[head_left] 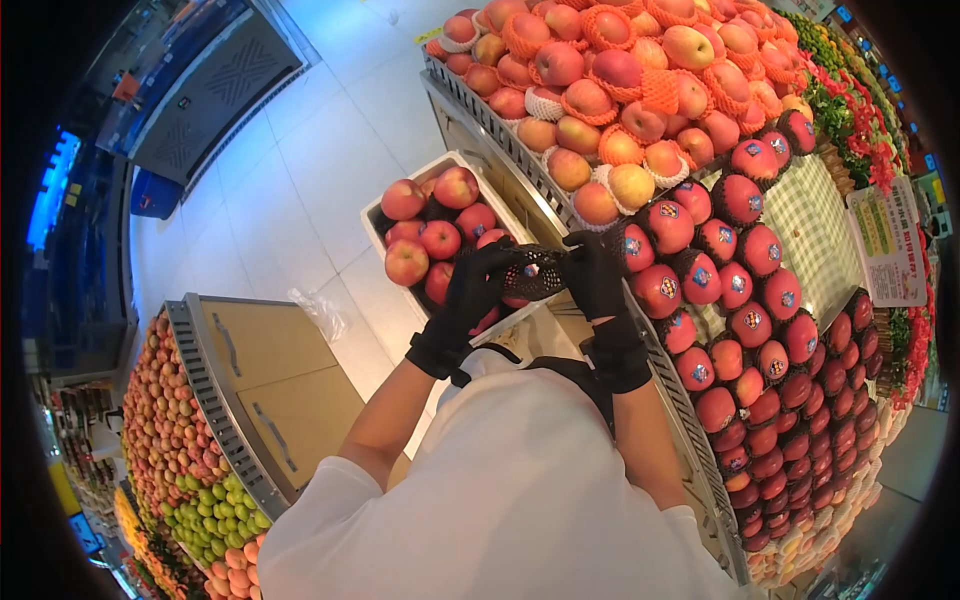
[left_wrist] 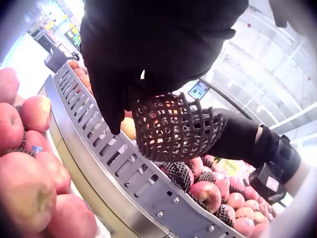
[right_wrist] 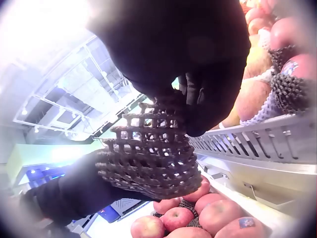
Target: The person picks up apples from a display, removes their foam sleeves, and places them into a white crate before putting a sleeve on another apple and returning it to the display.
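One white crate is apparently stopping loose apples rolling; the left hand is pinching a black foam net above the crate's edge, the right hand is pinching its opposite side, apparently for stretching, and a slatted rail is retaining displayed apples.

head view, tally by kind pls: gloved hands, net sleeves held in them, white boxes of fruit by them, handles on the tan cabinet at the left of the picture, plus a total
Gloved hands, left hand and right hand: 2
Black net sleeve: 1
White box: 1
Handles on the tan cabinet: 2
Total: 6
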`<control>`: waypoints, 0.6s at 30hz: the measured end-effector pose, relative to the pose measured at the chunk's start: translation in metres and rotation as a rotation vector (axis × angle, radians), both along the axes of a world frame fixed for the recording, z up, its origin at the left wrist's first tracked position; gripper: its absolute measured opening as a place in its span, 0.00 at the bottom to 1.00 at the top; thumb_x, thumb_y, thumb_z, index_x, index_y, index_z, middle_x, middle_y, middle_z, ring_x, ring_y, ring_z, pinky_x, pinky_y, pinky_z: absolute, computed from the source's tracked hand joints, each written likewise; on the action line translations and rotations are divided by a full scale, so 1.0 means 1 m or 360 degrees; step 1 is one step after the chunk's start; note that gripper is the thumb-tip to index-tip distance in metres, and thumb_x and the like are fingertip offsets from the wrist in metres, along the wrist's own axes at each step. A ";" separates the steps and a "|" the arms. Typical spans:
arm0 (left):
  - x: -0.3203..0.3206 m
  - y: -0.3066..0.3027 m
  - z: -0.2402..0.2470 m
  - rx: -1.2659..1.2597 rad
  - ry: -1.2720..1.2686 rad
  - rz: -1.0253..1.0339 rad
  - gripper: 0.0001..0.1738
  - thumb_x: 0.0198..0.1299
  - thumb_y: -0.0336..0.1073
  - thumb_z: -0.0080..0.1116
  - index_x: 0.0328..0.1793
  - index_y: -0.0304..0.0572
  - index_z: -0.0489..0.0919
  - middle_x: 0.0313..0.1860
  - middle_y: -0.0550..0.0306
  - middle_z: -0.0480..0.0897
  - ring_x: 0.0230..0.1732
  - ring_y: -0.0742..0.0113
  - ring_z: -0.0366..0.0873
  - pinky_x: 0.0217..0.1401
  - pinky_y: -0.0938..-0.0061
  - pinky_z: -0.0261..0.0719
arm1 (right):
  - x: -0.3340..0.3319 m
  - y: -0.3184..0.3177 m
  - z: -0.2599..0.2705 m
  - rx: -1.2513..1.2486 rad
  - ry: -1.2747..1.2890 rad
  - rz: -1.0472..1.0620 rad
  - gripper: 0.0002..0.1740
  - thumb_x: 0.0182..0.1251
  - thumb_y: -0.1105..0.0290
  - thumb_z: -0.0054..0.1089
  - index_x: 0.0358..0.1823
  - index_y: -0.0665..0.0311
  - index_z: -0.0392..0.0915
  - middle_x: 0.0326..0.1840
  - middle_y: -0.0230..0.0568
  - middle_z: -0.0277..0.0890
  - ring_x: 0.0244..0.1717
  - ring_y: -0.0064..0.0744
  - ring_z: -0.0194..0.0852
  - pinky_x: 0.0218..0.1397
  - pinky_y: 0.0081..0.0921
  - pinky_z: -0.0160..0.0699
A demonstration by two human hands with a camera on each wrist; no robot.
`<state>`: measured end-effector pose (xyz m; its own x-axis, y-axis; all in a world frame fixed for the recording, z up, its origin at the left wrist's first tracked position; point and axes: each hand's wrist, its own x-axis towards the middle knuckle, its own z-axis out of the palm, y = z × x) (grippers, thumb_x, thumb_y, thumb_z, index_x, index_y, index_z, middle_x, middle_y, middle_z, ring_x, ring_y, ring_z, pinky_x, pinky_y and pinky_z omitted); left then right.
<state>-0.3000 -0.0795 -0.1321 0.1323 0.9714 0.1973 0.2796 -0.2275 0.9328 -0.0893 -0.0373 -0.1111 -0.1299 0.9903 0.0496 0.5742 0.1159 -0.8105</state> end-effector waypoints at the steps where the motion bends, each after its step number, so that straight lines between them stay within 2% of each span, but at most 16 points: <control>1: -0.002 -0.003 0.007 -0.0165 0.0005 0.0037 0.24 0.55 0.20 0.59 0.60 0.41 0.80 0.54 0.48 0.82 0.56 0.58 0.79 0.59 0.67 0.76 | 0.000 -0.001 0.003 -0.0032 0.0022 0.0008 0.12 0.58 0.70 0.66 0.44 0.60 0.78 0.31 0.48 0.83 0.36 0.50 0.84 0.40 0.38 0.81; 2: -0.002 -0.004 0.012 -0.0330 0.0010 0.0076 0.23 0.56 0.21 0.60 0.59 0.41 0.80 0.53 0.49 0.83 0.55 0.59 0.80 0.58 0.68 0.76 | -0.002 -0.002 0.007 -0.0065 0.0045 0.0019 0.11 0.58 0.69 0.66 0.42 0.60 0.78 0.30 0.48 0.82 0.36 0.51 0.84 0.40 0.39 0.81; 5: 0.000 -0.004 0.011 -0.0130 0.0093 0.0097 0.22 0.57 0.24 0.61 0.60 0.42 0.80 0.55 0.52 0.83 0.55 0.62 0.80 0.57 0.69 0.77 | -0.005 0.000 0.008 0.0030 -0.0055 0.0110 0.09 0.60 0.68 0.65 0.39 0.62 0.78 0.30 0.49 0.81 0.36 0.53 0.83 0.40 0.39 0.80; 8: 0.005 -0.009 0.032 -0.0071 -0.0260 -0.0089 0.22 0.59 0.25 0.62 0.61 0.43 0.79 0.56 0.55 0.83 0.55 0.64 0.80 0.57 0.70 0.77 | -0.002 0.003 -0.006 0.0146 -0.0169 0.0179 0.09 0.61 0.66 0.65 0.36 0.64 0.79 0.30 0.50 0.81 0.36 0.53 0.82 0.39 0.40 0.79; 11: -0.008 -0.017 -0.008 -0.0097 -0.0264 -0.0037 0.22 0.62 0.28 0.62 0.63 0.44 0.78 0.51 0.57 0.84 0.52 0.67 0.79 0.57 0.70 0.77 | 0.009 0.005 -0.016 0.0159 -0.0255 0.0150 0.10 0.61 0.65 0.65 0.35 0.64 0.80 0.29 0.50 0.81 0.35 0.54 0.82 0.38 0.40 0.79; 14: -0.043 -0.030 -0.019 -0.0544 -0.0233 0.0307 0.22 0.62 0.27 0.62 0.63 0.43 0.78 0.52 0.60 0.83 0.52 0.69 0.79 0.58 0.71 0.77 | 0.021 0.006 -0.028 0.0129 -0.0131 0.0065 0.08 0.60 0.66 0.65 0.35 0.64 0.81 0.27 0.49 0.81 0.31 0.50 0.83 0.36 0.39 0.78; 15: -0.061 -0.033 -0.036 -0.0455 -0.0345 0.0324 0.21 0.62 0.27 0.62 0.62 0.41 0.78 0.51 0.61 0.82 0.50 0.72 0.78 0.56 0.73 0.78 | 0.021 0.005 -0.028 0.0133 -0.0093 0.0020 0.08 0.60 0.67 0.65 0.35 0.64 0.81 0.26 0.49 0.81 0.31 0.49 0.83 0.35 0.38 0.78; 16: -0.079 -0.037 -0.069 -0.0414 -0.0334 0.0550 0.21 0.62 0.28 0.64 0.62 0.40 0.78 0.50 0.61 0.82 0.49 0.72 0.78 0.51 0.75 0.79 | 0.021 0.004 -0.028 0.0138 -0.0057 -0.0026 0.08 0.60 0.67 0.65 0.36 0.64 0.81 0.26 0.49 0.81 0.31 0.48 0.83 0.35 0.38 0.78; 17: -0.097 -0.042 -0.084 -0.0325 -0.0159 0.0703 0.23 0.61 0.28 0.65 0.63 0.40 0.77 0.51 0.59 0.82 0.49 0.70 0.78 0.51 0.74 0.80 | 0.023 0.004 -0.031 0.0115 -0.0080 -0.0050 0.09 0.60 0.66 0.66 0.37 0.64 0.82 0.25 0.47 0.81 0.29 0.42 0.84 0.34 0.36 0.78; 18: -0.112 -0.047 -0.091 -0.0234 0.0017 0.0855 0.25 0.60 0.29 0.67 0.64 0.40 0.76 0.52 0.58 0.82 0.49 0.69 0.78 0.50 0.73 0.80 | 0.023 0.003 -0.030 0.0127 -0.0091 -0.0055 0.09 0.60 0.66 0.66 0.37 0.64 0.82 0.25 0.47 0.81 0.29 0.41 0.84 0.34 0.36 0.78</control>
<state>-0.4118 -0.1262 -0.2227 -0.3878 0.9201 0.0559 0.3301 0.0821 0.9404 -0.0662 -0.0338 -0.1415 -0.1009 0.9874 0.1222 0.6242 0.1584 -0.7650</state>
